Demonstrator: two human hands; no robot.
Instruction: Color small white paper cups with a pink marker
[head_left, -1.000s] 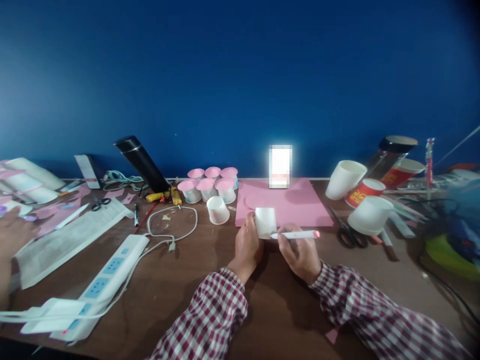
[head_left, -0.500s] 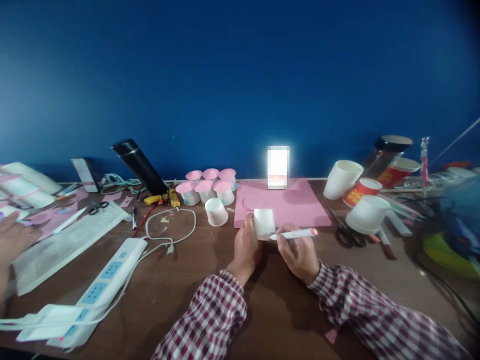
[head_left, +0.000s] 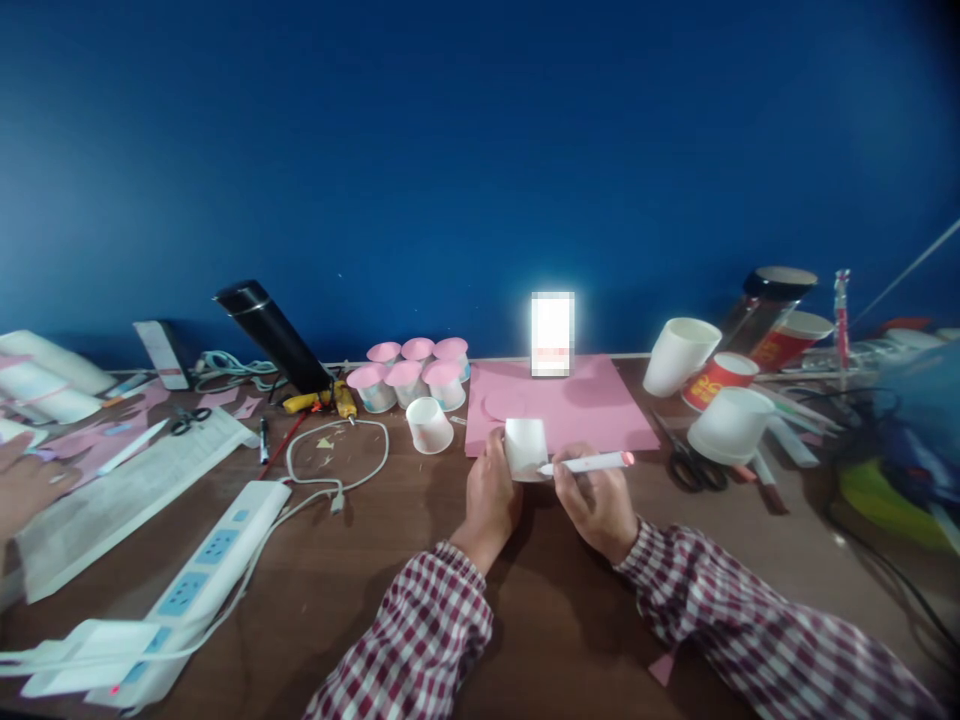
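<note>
My left hand [head_left: 491, 495] grips a small white paper cup [head_left: 526, 447] held on its side over the brown table [head_left: 360, 570]. My right hand [head_left: 600, 505] holds a white marker [head_left: 589, 463] with a pink-red end, its tip touching the cup's lower edge. Both hands sit at the near edge of a pink paper sheet [head_left: 592, 405]. Both sleeves are red-and-white check.
Several pink-lidded cups [head_left: 412, 372] and one upturned white cup [head_left: 429, 425] stand left of the sheet. A lit phone [head_left: 553, 333] leans on the blue wall. Scissors [head_left: 686, 462] and larger cups [head_left: 731, 425] lie right; a power strip [head_left: 206, 565] and another person's hand [head_left: 26, 480] left.
My hands with the cup and marker have barely shifted. The view has drifted a little, and the other person's hand at the left edge has moved.
</note>
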